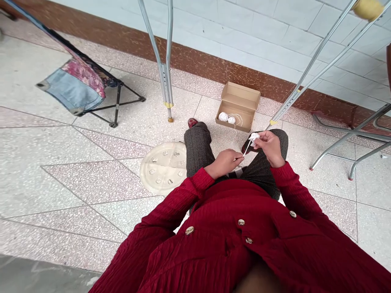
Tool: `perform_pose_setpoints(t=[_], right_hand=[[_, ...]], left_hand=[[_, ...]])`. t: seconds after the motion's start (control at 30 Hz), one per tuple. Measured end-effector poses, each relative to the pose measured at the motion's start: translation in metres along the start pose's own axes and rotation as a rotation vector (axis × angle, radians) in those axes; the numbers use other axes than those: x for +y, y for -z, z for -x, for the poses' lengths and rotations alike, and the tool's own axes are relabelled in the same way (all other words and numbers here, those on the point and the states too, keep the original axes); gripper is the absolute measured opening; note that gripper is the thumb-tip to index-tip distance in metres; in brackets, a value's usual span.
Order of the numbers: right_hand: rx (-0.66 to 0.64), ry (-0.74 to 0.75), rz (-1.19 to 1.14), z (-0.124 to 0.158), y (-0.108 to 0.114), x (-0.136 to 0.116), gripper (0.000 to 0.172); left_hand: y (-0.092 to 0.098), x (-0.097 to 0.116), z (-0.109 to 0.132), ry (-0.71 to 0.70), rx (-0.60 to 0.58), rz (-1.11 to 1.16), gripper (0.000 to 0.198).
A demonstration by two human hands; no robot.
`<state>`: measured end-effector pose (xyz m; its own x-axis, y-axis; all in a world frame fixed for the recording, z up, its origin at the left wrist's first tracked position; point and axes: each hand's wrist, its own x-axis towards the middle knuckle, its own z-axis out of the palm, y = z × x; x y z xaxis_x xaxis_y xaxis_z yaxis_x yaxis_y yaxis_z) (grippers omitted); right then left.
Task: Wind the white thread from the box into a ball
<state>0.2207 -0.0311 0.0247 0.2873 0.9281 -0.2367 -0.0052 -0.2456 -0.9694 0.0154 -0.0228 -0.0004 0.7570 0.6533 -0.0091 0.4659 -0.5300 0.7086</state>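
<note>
I sit with my legs stretched out over a tiled floor, in a red buttoned top. My right hand (270, 146) holds a small white wad of thread (253, 137) above my right knee. My left hand (225, 162) pinches a white strand (246, 150) that runs taut up to that wad. A thin thread leads from my hands to an open cardboard box (241, 97) on the floor ahead, which holds two white thread balls (227, 118). A round pale tray (161, 179) with several small white pieces on it lies beside my left leg.
Two metal crutches (165, 73) (308, 77) lean against the tiled wall, either side of the box. A folding stool (80, 83) with patterned and denim fabric stands at the left. Metal chair legs (356, 146) stand at the right.
</note>
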Motion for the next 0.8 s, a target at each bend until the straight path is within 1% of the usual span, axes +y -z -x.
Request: perform_pose_setpoints(t=[0.07,0.13,0.2,0.27,0.3,0.37,0.4,0.43,0.5,0.6,0.7,0.8], right_hand=[[0.02,0.038,0.087,-0.007,-0.003,0.014,0.029],[-0.008,0.104,0.217,-0.006,-0.009,0.027,0.021],[-0.072,0.174,0.37,0.001,-0.016,0.035,0.012],[-0.18,0.201,0.438,0.01,-0.021,0.038,0.008],[-0.253,0.187,0.41,0.015,-0.022,0.038,0.009],[-0.4,0.104,0.26,0.024,-0.022,0.034,0.015],[-0.453,0.045,0.165,0.027,-0.021,0.03,0.019],[-0.477,-0.014,0.076,0.031,-0.019,0.025,0.024],[-0.44,-0.108,-0.059,0.037,-0.016,0.013,0.032],[-0.307,-0.158,-0.171,0.041,-0.012,-0.005,0.031],[-0.18,-0.126,-0.196,0.031,-0.012,-0.016,0.027],[-0.023,-0.009,-0.128,0.006,-0.01,-0.013,0.027]], left_hand=[[0.008,0.005,0.002,-0.074,0.008,-0.132,0.033],[0.016,0.007,0.003,-0.145,-0.024,-0.232,0.033],[0.024,0.008,0.0,-0.187,-0.043,-0.317,0.034],[0.031,0.006,-0.003,-0.192,-0.02,-0.359,0.034],[0.034,0.004,-0.005,-0.188,0.0,-0.352,0.033],[0.039,-0.003,-0.01,-0.181,0.033,-0.275,0.031],[0.04,-0.006,-0.012,-0.179,0.042,-0.217,0.031],[0.04,-0.01,-0.014,-0.171,0.055,-0.156,0.032],[0.037,-0.016,-0.016,-0.134,0.086,-0.043,0.036],[0.027,-0.022,-0.015,-0.04,0.129,0.087,0.04],[0.016,-0.019,-0.011,0.029,0.078,0.174,0.04],[0.011,-0.01,-0.005,0.025,0.018,0.123,0.037]])
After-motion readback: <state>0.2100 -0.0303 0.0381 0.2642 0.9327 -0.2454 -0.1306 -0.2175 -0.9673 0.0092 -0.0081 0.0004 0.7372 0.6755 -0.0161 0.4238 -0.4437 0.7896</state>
